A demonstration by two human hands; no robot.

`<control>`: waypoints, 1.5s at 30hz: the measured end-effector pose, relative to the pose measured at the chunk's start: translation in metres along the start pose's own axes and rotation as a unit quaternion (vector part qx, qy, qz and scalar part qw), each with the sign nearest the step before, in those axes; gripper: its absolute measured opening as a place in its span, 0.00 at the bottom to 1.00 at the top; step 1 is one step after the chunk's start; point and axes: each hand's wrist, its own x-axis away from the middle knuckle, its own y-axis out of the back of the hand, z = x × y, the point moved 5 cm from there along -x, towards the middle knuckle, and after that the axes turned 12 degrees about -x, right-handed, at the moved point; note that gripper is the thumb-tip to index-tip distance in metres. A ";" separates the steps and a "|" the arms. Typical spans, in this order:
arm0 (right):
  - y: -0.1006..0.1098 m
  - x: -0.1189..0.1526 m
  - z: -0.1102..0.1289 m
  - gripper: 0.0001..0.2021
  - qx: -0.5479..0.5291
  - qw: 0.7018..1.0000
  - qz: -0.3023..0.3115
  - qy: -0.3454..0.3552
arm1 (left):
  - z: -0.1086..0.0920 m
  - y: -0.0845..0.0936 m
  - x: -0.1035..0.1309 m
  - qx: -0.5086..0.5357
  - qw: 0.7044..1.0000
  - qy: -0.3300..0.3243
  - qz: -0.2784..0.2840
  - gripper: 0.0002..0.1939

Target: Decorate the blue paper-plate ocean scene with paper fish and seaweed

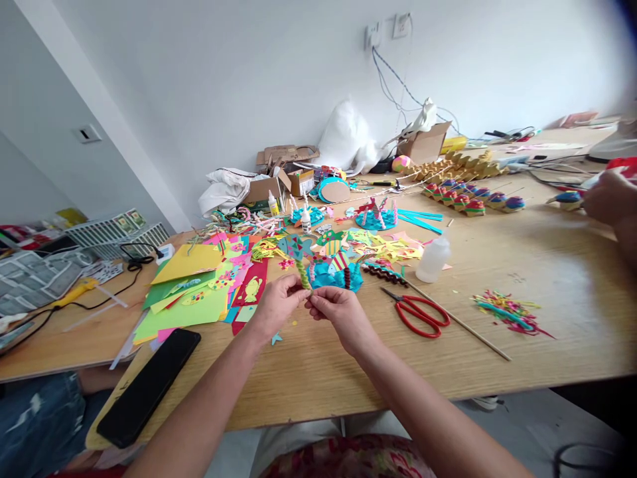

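Observation:
Both hands meet at the middle of the wooden table. My left hand [281,302] is closed on the lower part of a green twisted stem [302,272], which stands upright with a blue paper fish [297,246] at its top. The fingers of my right hand [338,312] are pinched together at the stem's bottom end; what lies between them is too small to make out. Just behind the hands is a blue crumpled-paper base [351,273] with a dark twisted stem and a striped paper fish [338,263] on it.
Red-handled scissors [423,316], a wooden stick [462,322] and a translucent bottle [432,260] lie or stand to the right. Colored paper sheets [186,302] and a black phone [149,385] are at left. A person's hand [610,198] holds something at far right.

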 end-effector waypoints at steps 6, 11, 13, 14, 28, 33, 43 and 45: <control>0.011 -0.001 0.002 0.10 0.006 1.000 -0.016 -0.017 | 0.001 0.004 -0.005 0.040 0.999 0.021 0.009 0.06; 0.011 -0.001 0.000 0.11 -0.013 0.999 -0.011 -0.049 | 0.005 -0.009 -0.002 0.061 0.997 0.020 0.043 0.05; 0.012 0.000 -0.002 0.11 -0.021 0.998 -0.007 -0.067 | 0.008 -0.014 0.000 0.067 0.996 0.025 0.054 0.05; 0.013 0.000 -0.003 0.11 -0.025 0.997 -0.005 -0.077 | 0.010 -0.016 0.001 0.067 0.996 0.025 0.059 0.05; 0.019 0.004 -0.018 0.08 -0.067 0.983 0.011 -0.172 | 0.012 -0.018 0.014 -0.051 0.996 0.006 0.074 0.04; 0.018 0.004 -0.021 0.07 -0.070 0.980 0.005 -0.186 | 0.015 -0.022 0.017 -0.096 0.992 0.025 0.079 0.07; 0.020 0.004 -0.019 0.07 -0.049 0.981 0.000 -0.188 | 0.012 -0.022 0.015 0.020 0.997 0.023 0.065 0.04; 0.020 0.004 -0.020 0.06 -0.039 0.981 0.000 -0.189 | 0.012 -0.023 0.015 0.030 0.997 0.027 0.063 0.03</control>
